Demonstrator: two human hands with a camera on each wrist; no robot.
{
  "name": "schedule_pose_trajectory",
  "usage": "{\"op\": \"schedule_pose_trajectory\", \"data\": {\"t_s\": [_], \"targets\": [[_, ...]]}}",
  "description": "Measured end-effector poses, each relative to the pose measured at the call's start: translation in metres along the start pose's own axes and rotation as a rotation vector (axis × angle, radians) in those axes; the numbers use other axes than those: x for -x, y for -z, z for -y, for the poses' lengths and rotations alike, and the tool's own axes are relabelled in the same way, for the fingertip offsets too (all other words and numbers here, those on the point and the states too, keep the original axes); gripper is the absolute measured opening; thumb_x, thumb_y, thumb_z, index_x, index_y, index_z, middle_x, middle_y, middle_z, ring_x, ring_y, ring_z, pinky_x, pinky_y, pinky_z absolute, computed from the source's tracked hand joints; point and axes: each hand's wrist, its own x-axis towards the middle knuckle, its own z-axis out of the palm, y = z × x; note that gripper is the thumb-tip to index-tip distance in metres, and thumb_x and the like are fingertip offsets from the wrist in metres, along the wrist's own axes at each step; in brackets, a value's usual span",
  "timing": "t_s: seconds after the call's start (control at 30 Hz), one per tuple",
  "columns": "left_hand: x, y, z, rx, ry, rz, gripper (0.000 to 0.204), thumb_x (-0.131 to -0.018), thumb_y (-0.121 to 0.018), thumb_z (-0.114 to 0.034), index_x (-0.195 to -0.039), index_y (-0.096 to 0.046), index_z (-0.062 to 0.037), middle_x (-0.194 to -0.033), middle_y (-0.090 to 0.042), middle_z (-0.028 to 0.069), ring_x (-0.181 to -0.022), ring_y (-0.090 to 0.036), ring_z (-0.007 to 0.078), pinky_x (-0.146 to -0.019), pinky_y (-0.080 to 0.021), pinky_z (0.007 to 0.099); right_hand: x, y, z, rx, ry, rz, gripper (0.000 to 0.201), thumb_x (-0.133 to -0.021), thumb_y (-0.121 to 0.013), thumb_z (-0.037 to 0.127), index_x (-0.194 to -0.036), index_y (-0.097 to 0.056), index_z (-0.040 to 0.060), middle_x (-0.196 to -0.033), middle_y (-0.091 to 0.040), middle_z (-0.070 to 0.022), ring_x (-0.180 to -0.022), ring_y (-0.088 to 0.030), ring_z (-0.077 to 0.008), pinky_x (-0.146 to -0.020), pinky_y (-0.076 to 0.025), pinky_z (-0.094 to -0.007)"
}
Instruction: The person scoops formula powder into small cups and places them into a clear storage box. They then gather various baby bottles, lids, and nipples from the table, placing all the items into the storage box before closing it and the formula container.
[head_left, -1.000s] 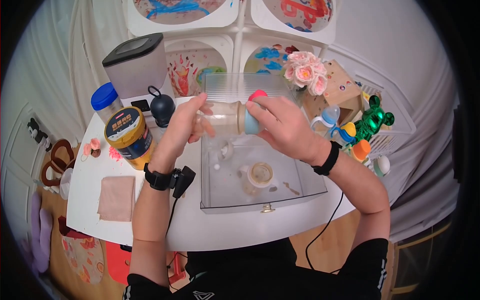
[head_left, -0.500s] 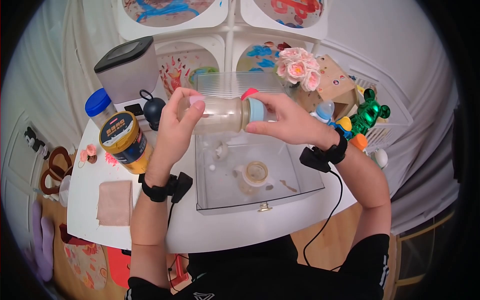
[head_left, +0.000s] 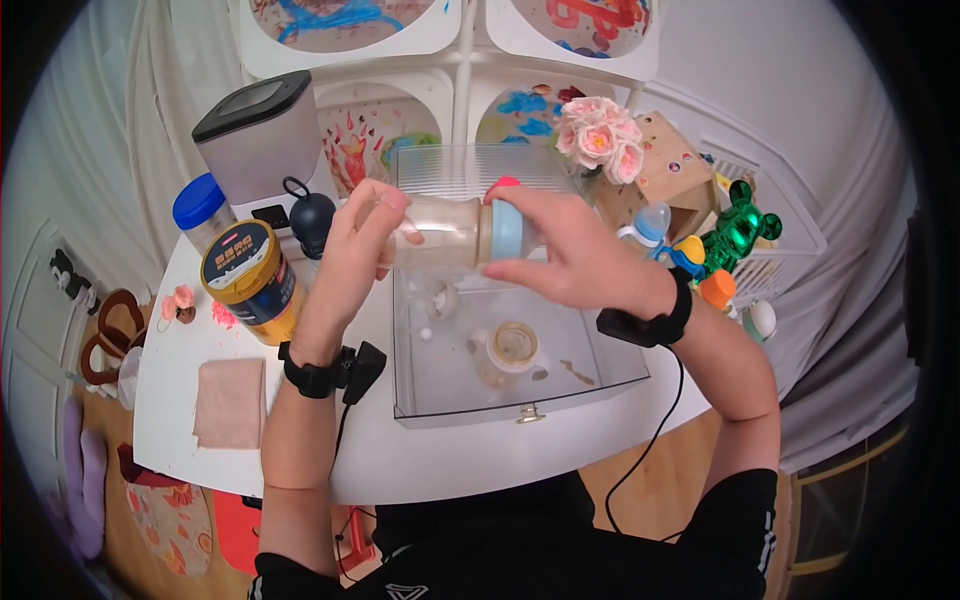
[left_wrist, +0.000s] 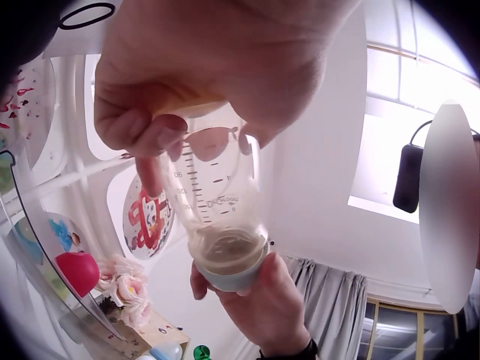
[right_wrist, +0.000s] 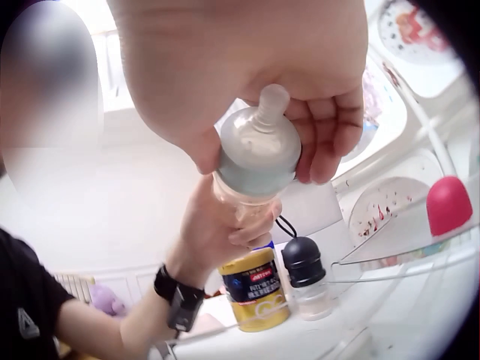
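Note:
A clear baby bottle (head_left: 440, 232) lies sideways in the air above a transparent box (head_left: 470, 415), held between both hands. My left hand (head_left: 352, 240) grips its base end, fingers and thumb curled round it in the left wrist view. With thumb and fingers, my right hand (head_left: 590, 250) holds the pale blue collar (head_left: 507, 232) at the other end. A clear nipple (right_wrist: 271, 109) projects from that collar toward the right palm. Measuring marks show on the bottle wall. Inside the box stands a second bottle with handles (head_left: 515, 345), its neck uncovered, near a small white part (head_left: 440, 298).
Left on the table are a yellow tub (head_left: 250, 275), a dark-capped bottle (head_left: 312, 225), a blue-lidded jar (head_left: 203, 210) and a folded cloth (head_left: 230, 403). To the right stand more bottles (head_left: 650, 225), a green bear figure (head_left: 740, 232) and pink flowers (head_left: 600, 140). The box's ribbed lid (head_left: 480, 165) stands raised.
My right hand has turned about the collar, its wrist rolling so the thumb now lies below. My left fingers have shifted round the bottle's base. The bottle stays sideways over the box.

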Motion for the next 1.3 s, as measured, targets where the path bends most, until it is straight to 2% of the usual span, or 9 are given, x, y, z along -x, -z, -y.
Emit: {"op": "schedule_pose_trajectory", "data": {"t_s": [0.07,0.2,0.37,0.47,0.57,0.73,0.97,1.17,1.3], "targets": [[0.001,-0.002,0.002,0.017,-0.104,0.02,0.049,-0.103,-0.065,-0.041,-0.135,-0.059,-0.0041,-0.113,-0.071,0.0083,-0.098,-0.064,0.0115,-0.081,-0.05,0.0242,-0.003,0.008,-0.004,-0.327,-0.239,0.094,0.057,-0.093,-0.082,0.041,-0.122,-0.065,-0.0057,-0.093,-0.071,-0.0157,-0.083,-0.07,-0.0257,-0.075,-0.056,-0.0389],[-0.002,0.005,0.0,-0.073,-0.401,0.208,0.087,-0.089,-0.084,-0.017,-0.162,-0.039,-0.0076,-0.154,-0.051,0.0114,-0.143,-0.046,0.0226,-0.12,-0.037,0.0387,-0.001,0.019,-0.014,-0.496,-0.434,0.188,0.052,-0.102,-0.073,0.04,-0.126,-0.066,-0.0045,-0.097,-0.069,-0.0058,-0.085,-0.064,-0.0133,-0.075,-0.054,-0.0314],[0.004,-0.009,0.002,0.04,-0.371,0.117,0.091,-0.092,-0.083,-0.023,-0.167,-0.033,-0.0073,-0.158,-0.049,0.0119,-0.144,-0.046,0.0226,-0.118,-0.04,0.0398,0.004,0.021,-0.017,-0.475,-0.383,0.166,0.051,-0.106,-0.071,0.027,-0.145,-0.059,-0.0022,-0.116,-0.069,-0.0035,-0.1,-0.062,-0.0076,-0.085,-0.055,-0.0274],[0.001,-0.001,0.001,0.149,-0.043,0.106,0.093,-0.092,-0.08,-0.018,-0.169,-0.029,-0.0069,-0.165,-0.041,0.0142,-0.148,-0.043,0.0239,-0.119,-0.04,0.0399,0.008,0.012,-0.02,-0.452,-0.29,0.044,0.05,-0.102,-0.073,0.039,-0.124,-0.067,-0.0054,-0.098,-0.071,-0.0058,-0.088,-0.063,-0.0137,-0.08,-0.053,-0.0313],[-0.002,0.005,-0.001,0.101,0.091,0.179,0.086,-0.098,-0.073,-0.017,-0.17,-0.026,-0.0065,-0.167,-0.039,0.016,-0.147,-0.047,0.0251,-0.118,-0.042,0.0392,0.009,0.011,-0.02,-0.38,-0.326,0.08,0.049,-0.102,-0.074,0.037,-0.125,-0.067,-0.0057,-0.101,-0.071,-0.0067,-0.091,-0.062,-0.0129,-0.082,-0.053,-0.0316],[-0.002,-0.009,0.01,-0.038,-0.439,0.104,0.067,-0.111,-0.06,-0.025,-0.167,-0.031,-0.0053,-0.15,-0.057,0.0144,-0.127,-0.063,0.0219,-0.112,-0.049,0.0364,0.011,0.013,-0.025,-0.467,-0.355,0.047,0.047,-0.1,-0.075,0.034,-0.125,-0.066,-0.0045,-0.1,-0.071,-0.0096,-0.091,-0.063,-0.0152,-0.081,-0.053,-0.0333],[-0.005,0.003,0.003,0.118,0.095,0.227,0.084,-0.1,-0.073,-0.015,-0.169,-0.027,-0.006,-0.166,-0.04,0.0189,-0.151,-0.045,0.0264,-0.125,-0.037,0.0418,0.015,0.009,-0.024,-0.265,-0.253,0.068,0.045,-0.1,-0.075,0.032,-0.128,-0.066,-0.002,-0.101,-0.071,-0.0089,-0.091,-0.062,-0.0152,-0.083,-0.052,-0.0329],[-0.002,-0.019,0.011,-0.265,-0.556,0.005,0.066,-0.108,-0.064,-0.02,-0.165,-0.035,-0.0048,-0.147,-0.059,0.0109,-0.128,-0.063,0.0194,-0.112,-0.049,0.0365,0.019,0.011,-0.034,-0.418,-0.348,0.045,0.047,-0.1,-0.075,0.033,-0.131,-0.065,-0.0019,-0.103,-0.071,-0.0095,-0.094,-0.063,-0.0154,-0.084,-0.053,-0.0328],[-0.008,0.0,0.012,-0.043,-0.01,0.108,0.082,-0.098,-0.075,-0.01,-0.167,-0.032,-0.0051,-0.159,-0.051,0.0127,-0.143,-0.053,0.0229,-0.117,-0.046,0.0386,0.021,0.01,-0.03,-0.366,-0.298,0.022,0.049,-0.099,-0.076,0.032,-0.132,-0.065,-0.0022,-0.107,-0.071,-0.0106,-0.097,-0.063,-0.0158,-0.088,-0.053,-0.0332]]}}
